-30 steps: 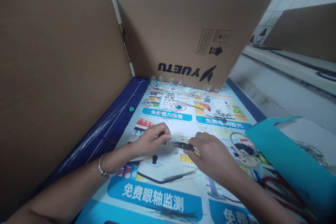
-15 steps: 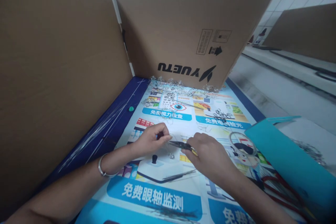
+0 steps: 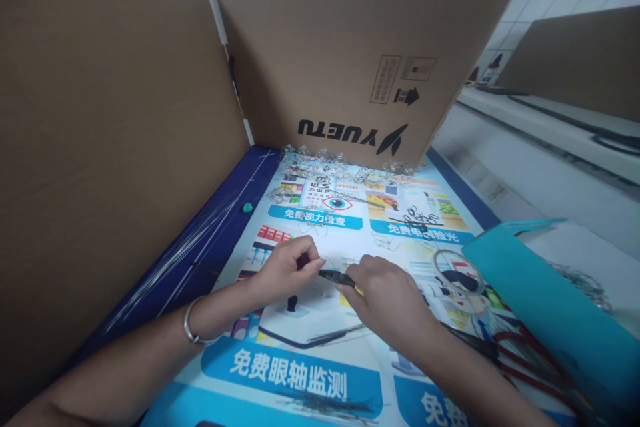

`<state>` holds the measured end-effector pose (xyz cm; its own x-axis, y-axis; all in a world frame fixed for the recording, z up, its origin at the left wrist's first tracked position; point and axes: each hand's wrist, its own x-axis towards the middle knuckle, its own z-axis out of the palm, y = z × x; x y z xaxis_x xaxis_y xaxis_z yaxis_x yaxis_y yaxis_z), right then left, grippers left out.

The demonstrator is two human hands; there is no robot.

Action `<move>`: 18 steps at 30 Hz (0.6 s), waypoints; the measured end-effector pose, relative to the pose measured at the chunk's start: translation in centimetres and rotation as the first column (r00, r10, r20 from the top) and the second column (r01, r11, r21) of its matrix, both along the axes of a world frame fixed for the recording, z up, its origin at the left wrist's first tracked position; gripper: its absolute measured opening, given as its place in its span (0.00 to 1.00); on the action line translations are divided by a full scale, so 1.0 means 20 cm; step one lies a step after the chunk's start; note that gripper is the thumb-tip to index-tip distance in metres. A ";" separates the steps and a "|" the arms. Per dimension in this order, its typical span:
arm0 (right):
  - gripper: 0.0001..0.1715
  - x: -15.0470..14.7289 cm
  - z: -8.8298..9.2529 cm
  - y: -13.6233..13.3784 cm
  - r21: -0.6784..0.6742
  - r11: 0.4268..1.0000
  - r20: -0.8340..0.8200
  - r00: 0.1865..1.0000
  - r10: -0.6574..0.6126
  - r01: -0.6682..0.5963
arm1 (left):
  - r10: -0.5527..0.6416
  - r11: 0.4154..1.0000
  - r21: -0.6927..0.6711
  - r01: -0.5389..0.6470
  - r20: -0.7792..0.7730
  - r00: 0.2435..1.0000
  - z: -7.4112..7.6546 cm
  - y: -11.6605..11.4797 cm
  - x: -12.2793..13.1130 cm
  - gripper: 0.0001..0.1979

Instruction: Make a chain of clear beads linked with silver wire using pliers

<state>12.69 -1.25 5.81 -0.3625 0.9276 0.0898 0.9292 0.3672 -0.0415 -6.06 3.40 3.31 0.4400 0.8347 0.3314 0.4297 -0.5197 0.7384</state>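
1. Pliers (image 3: 336, 276) lie between the two hands, above the middle of the printed poster (image 3: 345, 243), their long axis running mainly crosswise, with the tip pointing left and slightly away from the person.
2. Right hand (image 3: 387, 293): its grip is closed around the handles, a bit of yellow showing below the fingers. From this grip, the pliers reach out leftward; their narrow jaws look together, though what may be between them is too small to tell.
3. Left hand (image 3: 287, 270): nearer to the tip, which ends just beside its thumb. Thumb and forefinger are drawn together; whether a fine wire sits in that grip, or the tip touches the skin, I cannot tell.
4. Dark straight wires (image 3: 333, 403) lie crosswise on the poster, on the person's side of both hands.
5. Dark wire loops (image 3: 420, 217) lie beyond the right hand; clear and silvery pieces (image 3: 325, 157) line the far edge of the desk (image 3: 253, 170), by the cardboard panel (image 3: 370, 27).
6. Teal box (image 3: 540, 287), right of the right hand, bears a tangle of wire (image 3: 583, 283).
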 end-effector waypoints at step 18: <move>0.13 -0.01 0.00 -0.01 -0.016 0.999 0.027 0.999 0.041 -0.041 | -0.010 1.000 -0.008 0.010 0.011 1.000 0.00 -0.01 0.00 0.08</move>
